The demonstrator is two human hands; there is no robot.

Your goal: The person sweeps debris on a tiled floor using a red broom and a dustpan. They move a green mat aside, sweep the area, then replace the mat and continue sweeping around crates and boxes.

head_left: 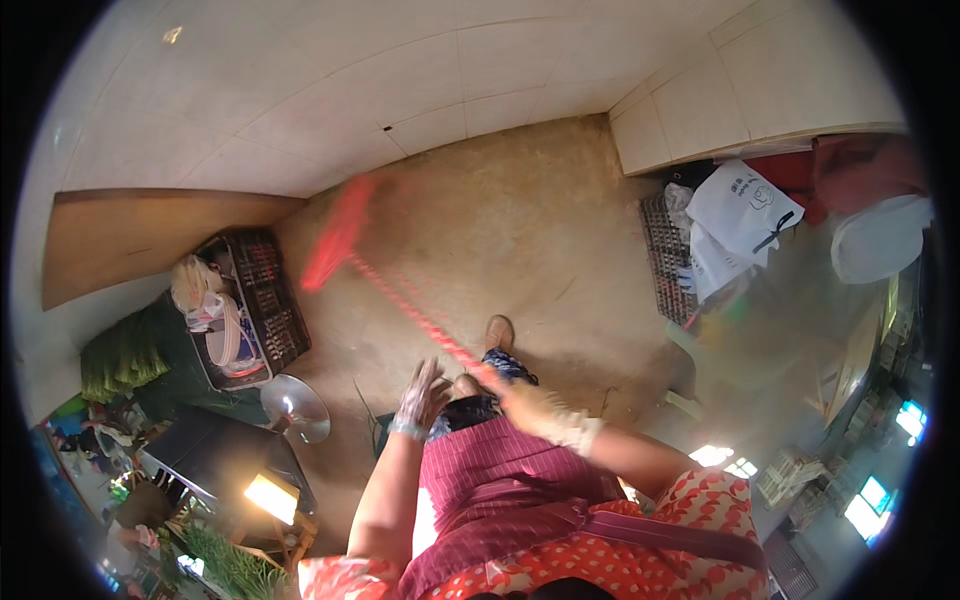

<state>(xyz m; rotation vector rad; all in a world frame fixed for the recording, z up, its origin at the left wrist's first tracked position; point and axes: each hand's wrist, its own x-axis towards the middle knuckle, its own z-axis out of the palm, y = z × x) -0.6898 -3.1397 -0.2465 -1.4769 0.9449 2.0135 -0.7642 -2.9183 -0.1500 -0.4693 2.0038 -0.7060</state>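
Note:
My right hand (540, 408), in a pale yellowish glove, is closed round the near end of a broom's red-striped handle. The broom (425, 322) slants away to the far left, and its red head (340, 235), smeared by motion, is over the brown floor near the wall. My left hand (424, 393), in a thin whitish glove, is off the handle, fingers apart with nothing in them. It hovers in front of my maroon apron (490, 465), above my shoes.
A dark crate (285, 300) with bags and a pale basket stands on the left, beside a round metal disc (296, 407). On the right, another crate (665, 255) borders white bags (745, 205). Pale walls (430, 90) close off the far side. A lit lamp (272, 497) stands at lower left.

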